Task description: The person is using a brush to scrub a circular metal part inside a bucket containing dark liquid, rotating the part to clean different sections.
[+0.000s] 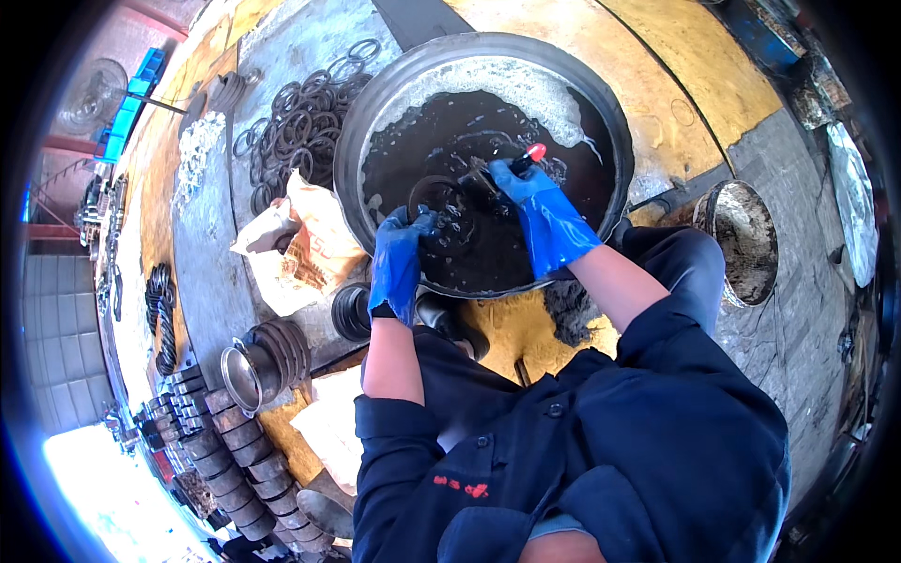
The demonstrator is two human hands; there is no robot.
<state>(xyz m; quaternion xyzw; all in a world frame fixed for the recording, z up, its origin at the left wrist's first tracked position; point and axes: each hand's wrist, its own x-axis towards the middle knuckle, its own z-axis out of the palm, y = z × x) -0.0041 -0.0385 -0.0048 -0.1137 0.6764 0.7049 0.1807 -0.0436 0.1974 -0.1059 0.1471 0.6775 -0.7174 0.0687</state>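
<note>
A wide dark basin (pixel 621 141) of black liquid stands in front of me, with whitish foam (pixel 469 80) along its far side. My left hand (pixel 404 236), in a blue rubber glove, closes on the near-left edge of a dark ring (pixel 435 179) at the liquid's surface. Gloved in blue too, my right hand (pixel 526 185) grips a brush with a red-tipped handle (pixel 536 151). The dark brush head lies against or close to the ring's right side; its bristles are hard to make out.
Dark rings (pixel 296 131) lie heaped left of the basin, near an opened paper sack (pixel 319 230). Larger metal rings (pixel 272 361) and stacked cylindrical parts (pixel 239 455) occupy the lower left. A stained bucket (pixel 741 239) lies or stands at my right, beside my knee.
</note>
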